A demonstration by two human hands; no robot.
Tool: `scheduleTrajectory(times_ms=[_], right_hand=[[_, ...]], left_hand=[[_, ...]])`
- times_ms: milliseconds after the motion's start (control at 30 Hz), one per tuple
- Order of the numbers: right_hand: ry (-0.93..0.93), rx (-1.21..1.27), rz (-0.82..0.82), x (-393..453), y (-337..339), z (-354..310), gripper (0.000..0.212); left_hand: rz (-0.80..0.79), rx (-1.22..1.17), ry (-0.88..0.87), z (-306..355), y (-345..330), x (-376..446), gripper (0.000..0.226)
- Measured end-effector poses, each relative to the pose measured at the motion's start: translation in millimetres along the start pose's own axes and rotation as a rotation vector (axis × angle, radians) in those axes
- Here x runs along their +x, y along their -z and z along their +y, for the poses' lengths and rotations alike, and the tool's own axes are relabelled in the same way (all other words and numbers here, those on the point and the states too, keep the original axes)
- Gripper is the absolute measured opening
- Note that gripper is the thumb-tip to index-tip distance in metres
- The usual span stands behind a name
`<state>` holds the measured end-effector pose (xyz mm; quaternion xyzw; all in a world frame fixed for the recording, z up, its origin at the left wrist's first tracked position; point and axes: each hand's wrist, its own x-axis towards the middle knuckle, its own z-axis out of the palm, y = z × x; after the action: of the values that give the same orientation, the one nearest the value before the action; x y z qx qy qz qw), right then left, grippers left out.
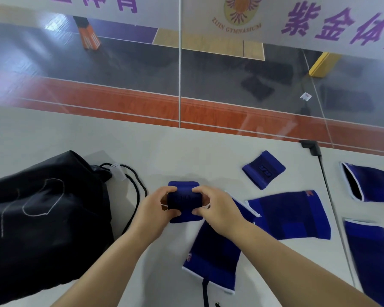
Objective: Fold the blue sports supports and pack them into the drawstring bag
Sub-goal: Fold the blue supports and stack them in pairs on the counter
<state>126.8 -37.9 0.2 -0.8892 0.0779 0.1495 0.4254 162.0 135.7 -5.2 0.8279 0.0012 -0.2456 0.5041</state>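
Observation:
A small blue wrist support [185, 201] lies at the middle of the white table, and both hands pinch it. My left hand [154, 210] holds its left side, my right hand [217, 209] its right side, with the middle bunched up between them. The black drawstring bag [42, 216] lies slumped at the left, its cords [138, 196] trailing toward the hands. Another small blue support [263, 169] lies flat behind and to the right. Larger blue sleeves lie under my right forearm [213, 255], to its right [293, 216], and at the right edge [372, 183] [372, 253].
The white table [75, 134] ends at a glass wall, beyond which is a gym floor. A black plug and cable [313, 147] run down the table's seam at the right. A dark strap [205, 293] hangs from the near sleeve.

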Motion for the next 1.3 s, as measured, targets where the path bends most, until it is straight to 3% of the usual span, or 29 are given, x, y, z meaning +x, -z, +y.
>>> scheduleTrajectory(times_ms=[133,267,400,600,700,833,933,1033,1167,1300], right_hand=[[0.096,-0.119,0.088,-1.5,6.3,-3.8,0.02],[0.034,0.027,0.002,-5.9,14.3,-8.3,0.011],[-0.073,0.174,-0.048,-9.4,13.5,-10.5,0.006],[-0.162,0.158,-0.072,-10.3,5.0,-2.4,0.019],[-0.208,0.041,-0.096,-11.9,7.5,4.8,0.034],[-0.173,-0.158,-0.151,-16.2,15.7,11.1,0.037],[-0.127,-0.349,-0.153,-17.6,19.0,11.2,0.037],[-0.072,-0.521,-0.169,-19.6,20.9,10.0,0.035],[-0.042,-0.626,-0.209,-21.8,23.4,9.4,0.034],[-0.059,-0.63,-0.23,-25.5,25.4,11.5,0.038]], left_hand=[[0.035,0.147,-0.122,2.2,4.6,-0.1,0.023],[-0.039,0.069,-0.113,7.0,7.2,-3.2,0.015],[-0.101,-0.206,0.014,9.5,4.5,-8.2,0.024],[-0.099,-0.133,0.099,0.0,2.0,-3.0,0.035],[-0.037,0.029,0.091,-13.1,1.9,2.6,0.039],[0.032,0.354,-0.028,-30.7,4.5,4.8,0.043],[0.072,0.61,-0.282,-33.9,4.1,4.4,0.032],[-0.005,0.8,-0.561,-36.8,0.2,4.2,0.023],[-0.142,0.98,-0.631,-37.0,-1.4,1.8,0.031],[-0.141,1.057,-0.612,-44.4,-6.5,4.6,0.05]])
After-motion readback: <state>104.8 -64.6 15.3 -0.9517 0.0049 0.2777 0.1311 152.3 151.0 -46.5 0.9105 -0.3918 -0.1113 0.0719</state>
